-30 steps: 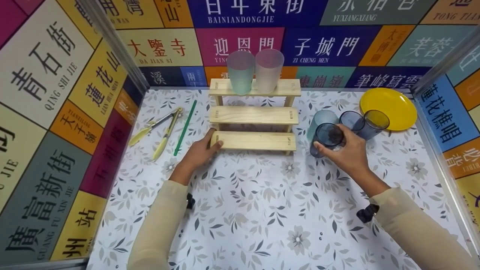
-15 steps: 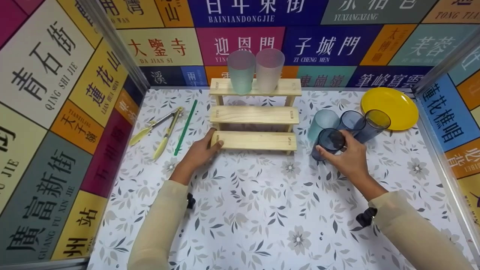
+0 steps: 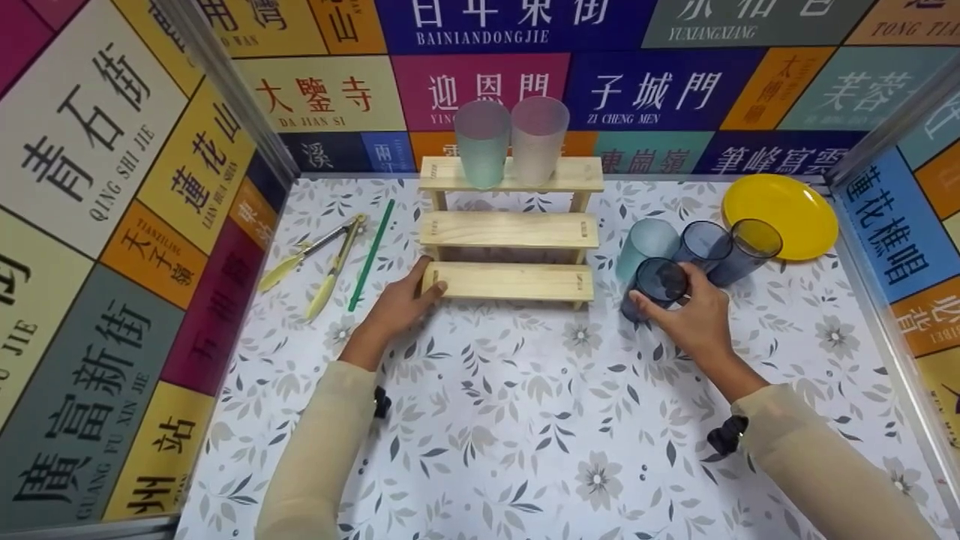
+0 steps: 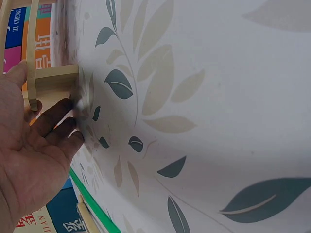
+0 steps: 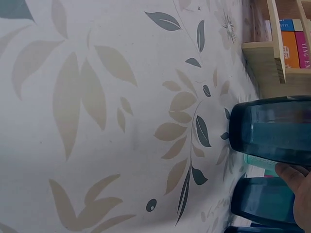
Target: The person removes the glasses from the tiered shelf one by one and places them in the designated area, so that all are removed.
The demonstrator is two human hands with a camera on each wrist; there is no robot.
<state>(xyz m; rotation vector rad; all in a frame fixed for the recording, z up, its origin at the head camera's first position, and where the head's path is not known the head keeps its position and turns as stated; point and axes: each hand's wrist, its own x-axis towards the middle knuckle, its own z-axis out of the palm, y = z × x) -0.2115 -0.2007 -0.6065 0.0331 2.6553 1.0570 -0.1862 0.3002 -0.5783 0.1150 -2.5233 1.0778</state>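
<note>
My left hand (image 3: 401,304) grips the left end of the lowest step of a three-step wooden display stand (image 3: 510,281), its thumb on top of the board. In the left wrist view the other fingers reach around the board's end (image 4: 56,75), close to the tablecloth. My right hand (image 3: 697,307) holds a dark blue tumbler (image 3: 661,280), thumb and fingers around its upper part. The right wrist view shows this tumbler (image 5: 272,128) upright, its base close to the tablecloth. Behind it stand a light teal tumbler (image 3: 650,241) and two dark tumblers, bluish (image 3: 703,244) and greyish (image 3: 752,244).
On the top step stand a frosted green tumbler (image 3: 482,146) and a frosted pinkish tumbler (image 3: 538,142). A yellow plate (image 3: 784,214) lies at the back right. Tongs (image 3: 330,255) and a green straw (image 3: 371,255) lie left of the stand. Printed panels enclose the table.
My right hand has brought the dark blue tumbler slightly toward me, a little away from the teal one. My left hand stays on the stand.
</note>
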